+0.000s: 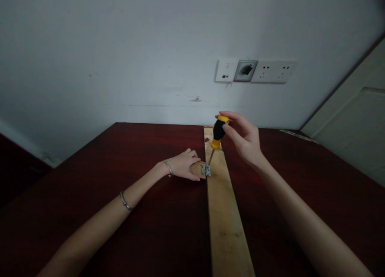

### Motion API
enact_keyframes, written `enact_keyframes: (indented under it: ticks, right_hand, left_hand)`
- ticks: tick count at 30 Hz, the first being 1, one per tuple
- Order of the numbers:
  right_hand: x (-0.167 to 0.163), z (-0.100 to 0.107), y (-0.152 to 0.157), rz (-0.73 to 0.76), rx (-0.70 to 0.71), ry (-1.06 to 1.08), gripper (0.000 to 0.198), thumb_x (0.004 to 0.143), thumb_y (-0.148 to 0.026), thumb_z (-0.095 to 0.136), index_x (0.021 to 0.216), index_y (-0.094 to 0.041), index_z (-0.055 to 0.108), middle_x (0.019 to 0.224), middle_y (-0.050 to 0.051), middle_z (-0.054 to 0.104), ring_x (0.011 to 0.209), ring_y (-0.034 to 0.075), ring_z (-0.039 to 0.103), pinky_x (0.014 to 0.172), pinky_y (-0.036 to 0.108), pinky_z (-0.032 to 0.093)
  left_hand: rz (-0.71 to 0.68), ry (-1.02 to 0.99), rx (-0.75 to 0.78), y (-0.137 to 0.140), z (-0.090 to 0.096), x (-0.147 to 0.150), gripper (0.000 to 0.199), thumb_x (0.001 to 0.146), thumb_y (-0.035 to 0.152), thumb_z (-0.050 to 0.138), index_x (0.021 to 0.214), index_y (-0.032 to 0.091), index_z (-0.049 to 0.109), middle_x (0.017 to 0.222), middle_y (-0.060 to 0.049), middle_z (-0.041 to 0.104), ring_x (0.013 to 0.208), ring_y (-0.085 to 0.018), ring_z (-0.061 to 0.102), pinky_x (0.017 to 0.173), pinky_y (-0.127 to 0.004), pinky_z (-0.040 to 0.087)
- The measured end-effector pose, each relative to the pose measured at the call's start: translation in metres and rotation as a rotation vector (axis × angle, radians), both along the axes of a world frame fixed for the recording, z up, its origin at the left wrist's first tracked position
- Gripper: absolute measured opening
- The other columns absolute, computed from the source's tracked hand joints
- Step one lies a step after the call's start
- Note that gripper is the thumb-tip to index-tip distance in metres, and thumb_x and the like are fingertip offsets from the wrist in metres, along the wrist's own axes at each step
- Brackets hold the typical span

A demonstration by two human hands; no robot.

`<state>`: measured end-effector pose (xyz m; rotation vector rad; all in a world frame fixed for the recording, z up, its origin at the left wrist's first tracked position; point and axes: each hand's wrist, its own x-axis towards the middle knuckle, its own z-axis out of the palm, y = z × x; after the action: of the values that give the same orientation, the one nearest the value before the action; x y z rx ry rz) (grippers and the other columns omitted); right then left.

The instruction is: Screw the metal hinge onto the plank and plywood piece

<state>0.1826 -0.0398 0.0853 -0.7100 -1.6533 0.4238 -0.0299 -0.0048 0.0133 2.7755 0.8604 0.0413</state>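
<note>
My right hand (245, 138) grips a yellow and black screwdriver (219, 129) by the top of its handle, fingers pinched around it. The shaft slants down, and its tip meets a small metal hinge (206, 169). One leaf of that hinge lies on a long wooden plank (224, 212), the other on a small wood block (197, 170) butted against the plank's left side. Around the block are the fingers and thumb of my left hand (182, 165), holding it down on the table. Whether a screw sits under the tip is too small to tell.
The dark red table (144, 229) reaches back to a pale wall (135, 48). Sockets and a switch plate (273, 71) are fixed on the wall. A thin flat strip (297, 136) lies near the table's back right edge, by a white door (357, 108).
</note>
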Motion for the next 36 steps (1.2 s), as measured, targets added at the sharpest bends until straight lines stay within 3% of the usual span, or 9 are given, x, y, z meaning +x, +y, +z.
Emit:
enact_keyframes:
  ticks: [12,19,28,34,36]
  right_hand:
    - [-0.0034,-0.0017,0.0034,-0.072,0.105,-0.057,0.03,0.076,-0.031,0.069,0.105,-0.028,0.062,0.104,0.004,0.057,0.095,0.018,0.058,0.082,0.036,0.052]
    - [0.0007,0.0003,0.0,0.013,0.065,-0.049,0.028,0.091,-0.026,0.047,0.114,-0.032,0.061,0.117,0.002,0.062,0.112,0.019,0.056,0.101,0.044,0.042]
    - [-0.0052,-0.0014,0.003,-0.06,0.098,-0.012,0.027,0.075,-0.028,0.07,0.101,-0.027,0.063,0.103,0.003,0.058,0.094,0.017,0.058,0.075,0.032,0.053]
    - [-0.0036,-0.0003,-0.0004,0.051,0.064,0.015,0.024,0.09,-0.023,0.05,0.109,-0.028,0.064,0.114,0.003,0.062,0.106,0.017,0.058,0.097,0.039,0.044]
    - [-0.0036,0.001,-0.0019,0.038,0.061,0.009,0.024,0.09,-0.022,0.051,0.108,-0.028,0.064,0.111,0.003,0.065,0.105,0.017,0.059,0.095,0.037,0.045]
  left_hand:
    - [0.01,0.002,-0.02,0.0,-0.0004,0.0001,0.071,0.068,0.058,0.067,0.124,0.015,0.053,0.112,-0.009,0.05,0.102,-0.025,0.042,0.095,-0.035,0.037]
    - [0.006,0.015,-0.02,-0.0001,0.0001,0.0003,0.073,0.069,0.056,0.069,0.126,0.013,0.052,0.112,-0.01,0.05,0.103,-0.025,0.042,0.095,-0.035,0.036]
    - [0.0,0.015,-0.026,0.0008,-0.0008,0.0001,0.074,0.069,0.056,0.069,0.127,0.013,0.051,0.113,-0.009,0.049,0.104,-0.024,0.042,0.097,-0.035,0.035]
    - [0.002,0.015,-0.025,0.0004,-0.0011,0.0,0.073,0.069,0.056,0.069,0.127,0.014,0.051,0.113,-0.009,0.05,0.104,-0.024,0.043,0.097,-0.034,0.035]
    - [-0.001,0.009,-0.019,0.0003,-0.0015,-0.0001,0.072,0.069,0.055,0.07,0.126,0.014,0.052,0.113,-0.009,0.05,0.104,-0.024,0.043,0.097,-0.034,0.035]
